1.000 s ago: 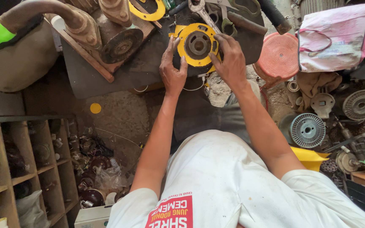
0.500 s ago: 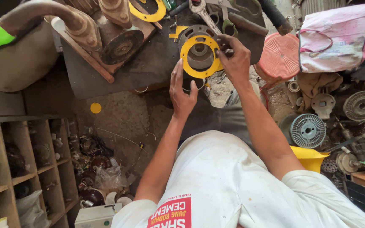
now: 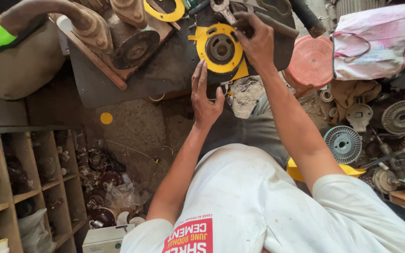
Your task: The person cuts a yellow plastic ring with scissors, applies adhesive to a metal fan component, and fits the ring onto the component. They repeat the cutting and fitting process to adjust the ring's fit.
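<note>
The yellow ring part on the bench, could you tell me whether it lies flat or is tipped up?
Flat: the yellow ring part shows its full round face on the dark bench.

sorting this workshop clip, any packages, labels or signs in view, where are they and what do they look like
Pink and white bag: top right beside the red round lid, soft, printed panel.
Red print patch: bottom centre on the white shirt.
White box: bottom left on the floor, rectangular.

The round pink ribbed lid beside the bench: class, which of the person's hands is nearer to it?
Right. The right hand rests on the yellow ring part, just beside the pink ribbed lid. The left hand is lower, on the far side of the ring part from the lid.
</note>
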The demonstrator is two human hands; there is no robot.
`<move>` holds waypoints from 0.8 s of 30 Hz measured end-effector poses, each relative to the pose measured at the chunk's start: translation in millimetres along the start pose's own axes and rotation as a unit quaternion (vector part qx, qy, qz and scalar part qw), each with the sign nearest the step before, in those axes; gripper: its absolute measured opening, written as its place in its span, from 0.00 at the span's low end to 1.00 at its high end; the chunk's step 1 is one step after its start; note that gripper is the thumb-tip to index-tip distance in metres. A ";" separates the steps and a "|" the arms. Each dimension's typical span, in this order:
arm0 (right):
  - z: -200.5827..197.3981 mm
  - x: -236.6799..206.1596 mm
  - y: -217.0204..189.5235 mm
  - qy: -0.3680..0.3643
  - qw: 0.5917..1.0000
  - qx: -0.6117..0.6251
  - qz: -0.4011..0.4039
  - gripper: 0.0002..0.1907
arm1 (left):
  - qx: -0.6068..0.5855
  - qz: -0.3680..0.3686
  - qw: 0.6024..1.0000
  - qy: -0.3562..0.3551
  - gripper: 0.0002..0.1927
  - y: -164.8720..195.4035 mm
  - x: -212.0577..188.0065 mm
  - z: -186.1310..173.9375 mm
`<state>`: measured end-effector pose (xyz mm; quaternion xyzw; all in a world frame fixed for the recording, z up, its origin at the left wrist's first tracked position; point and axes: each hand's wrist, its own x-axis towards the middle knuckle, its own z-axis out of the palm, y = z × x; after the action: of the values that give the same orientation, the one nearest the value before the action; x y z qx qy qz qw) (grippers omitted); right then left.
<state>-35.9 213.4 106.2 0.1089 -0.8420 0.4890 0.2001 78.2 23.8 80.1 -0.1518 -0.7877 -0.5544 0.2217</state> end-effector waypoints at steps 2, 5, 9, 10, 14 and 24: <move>0.6 4.1 5.3 -0.004 1.000 0.019 0.010 0.17 | 0.007 -0.005 1.000 -0.006 0.36 -1.0 1.9 0.8; 3.3 9.4 10.6 -0.005 0.999 0.029 0.018 0.17 | 0.004 -0.008 1.000 -0.006 0.36 -0.5 1.9 2.5; 4.5 9.8 12.7 -0.011 1.000 -0.001 -0.007 0.18 | 0.009 -0.005 1.000 -0.015 0.36 -1.1 -2.8 1.8; 4.3 9.3 12.5 -0.011 1.000 -0.013 -0.011 0.17 | 0.011 -0.006 1.000 -0.018 0.37 -2.0 -3.8 1.8; 4.4 6.9 9.9 -0.007 0.998 -0.051 -0.048 0.13 | 0.026 -0.004 0.999 -0.026 0.36 -6.7 -8.6 1.2; 6.8 6.2 6.2 -0.025 0.984 -0.144 -0.103 0.11 | 0.075 0.013 0.995 -0.064 0.34 -14.7 -17.7 3.6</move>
<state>-45.3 210.6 101.1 0.1771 -0.8927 0.3367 0.2415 85.5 22.3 58.1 -0.1801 -0.8376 -0.4802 0.1884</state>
